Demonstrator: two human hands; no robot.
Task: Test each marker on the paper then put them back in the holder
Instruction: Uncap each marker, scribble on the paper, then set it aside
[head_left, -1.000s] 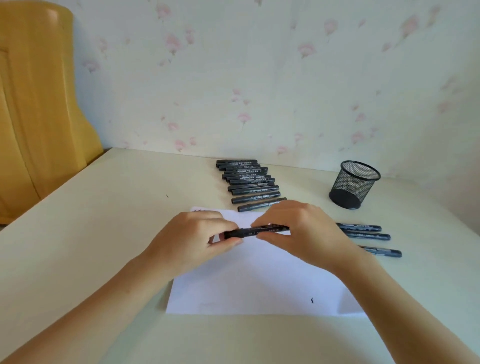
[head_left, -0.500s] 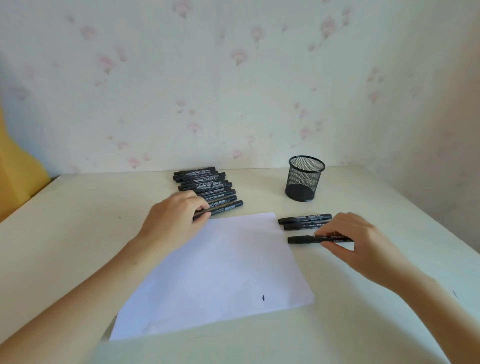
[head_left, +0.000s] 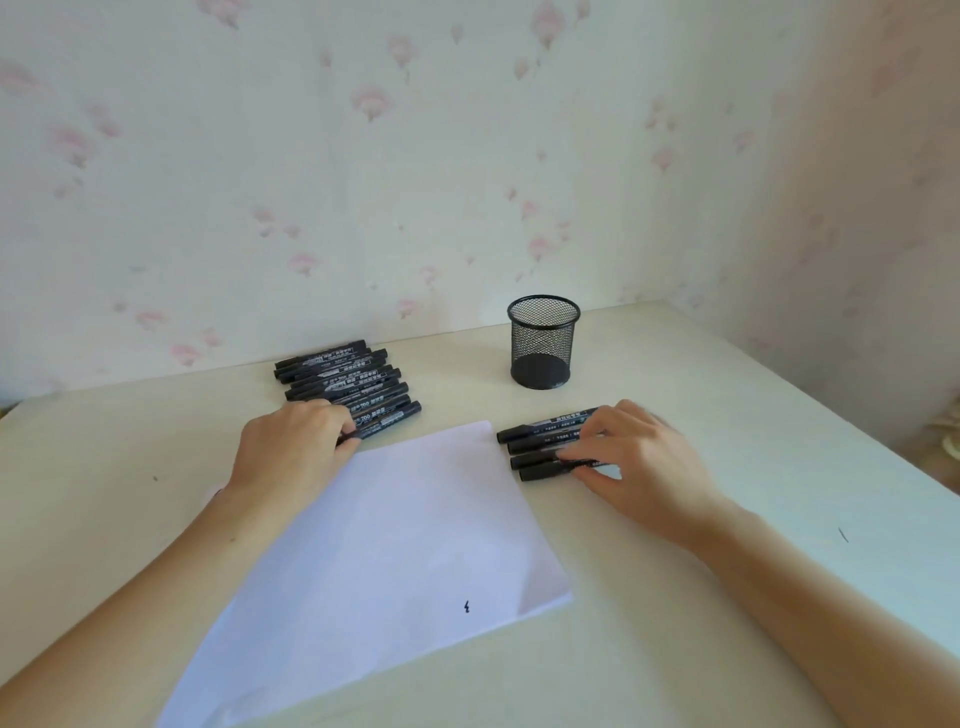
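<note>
A white sheet of paper (head_left: 405, 545) lies on the table between my arms, with one small black scribble (head_left: 466, 606) near its front right corner. A row of several black markers (head_left: 337, 374) lies beyond the paper's far left corner. My left hand (head_left: 296, 449) curls its fingers over the left end of the nearest marker in that row (head_left: 387, 420). To the right of the paper lie several more markers (head_left: 540, 439) side by side. My right hand (head_left: 639, 460) pinches the nearest of them (head_left: 543, 471) as it lies on the table. The black mesh holder (head_left: 543, 343) stands empty behind them.
The cream table (head_left: 727, 597) meets a flowered wall at the back and another on the right. Its right edge runs diagonally past my right hand. A small dark mark (head_left: 842, 534) sits on the table to the right of my forearm.
Both hands held one marker over the paper; my right hand carried it to the group on the right and laid it down. My left hand reached to the left row. The view turned right.
</note>
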